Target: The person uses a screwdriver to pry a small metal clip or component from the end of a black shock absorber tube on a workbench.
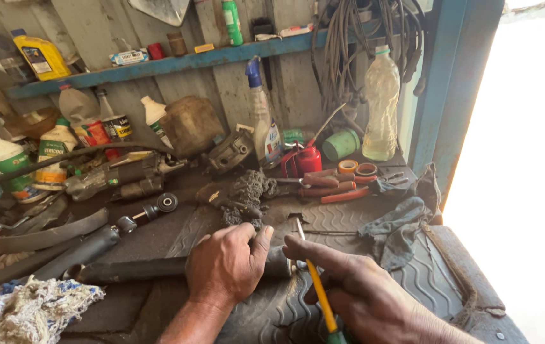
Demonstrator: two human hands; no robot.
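Observation:
My left hand [228, 262] is wrapped around a dark, greasy metal tube [132, 270] that lies across the grimy bench. My right hand [355, 290] grips a screwdriver [319, 294] with a yellow-and-green handle. Its metal shaft points up and away, close to the tube's right end by my left thumb. The tube's end is hidden between my two hands. Both hands rest on a black ribbed rubber mat [349, 220].
A shock absorber [103, 239] lies at the left beside a ragged cloth [27, 312]. Red-handled pliers [336, 186], tape rolls [356, 168], a red oil can [304, 159] and a grey rag [393, 226] sit behind. Bottles [380, 105] and a blue shelf [177, 64] line the wall.

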